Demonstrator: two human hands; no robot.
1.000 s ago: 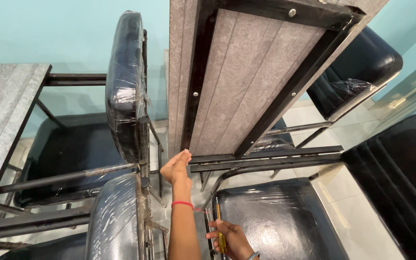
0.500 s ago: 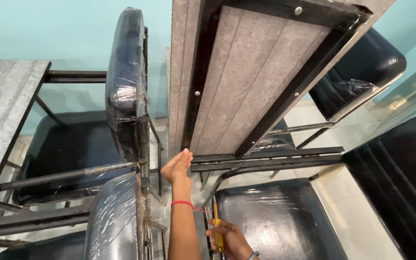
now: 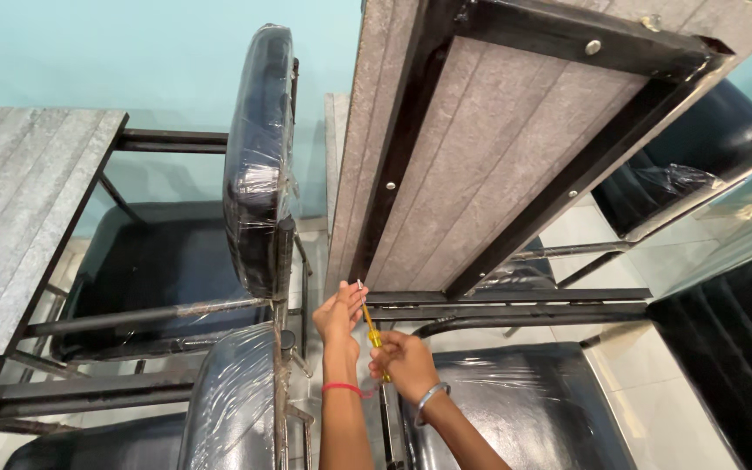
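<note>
A: What's in your right hand [image 3: 406,365]?

B: You've got it clamped round a screwdriver [image 3: 371,326], yellow see-through handle, thin metal shaft slanting up-left from the fist, tip near the bottom corner of the tilted tabletop [image 3: 498,165].

A: Tabletop material?

B: Grey grainy laminate board, underside facing you, flat black steel frame bars [image 3: 559,39] screwed on with round silver screw heads.

A: Your left hand [image 3: 339,312]?

B: Fingers together, fairly flat, pressed at the board's lower corner, just beside the shaft; not closed on anything. Red thread on that wrist, metal bangle on the right.

A: Around it?

B: Glossy black padded chairs [image 3: 258,165] in crinkled clear plastic wrap, dark metal tube frames.
</note>
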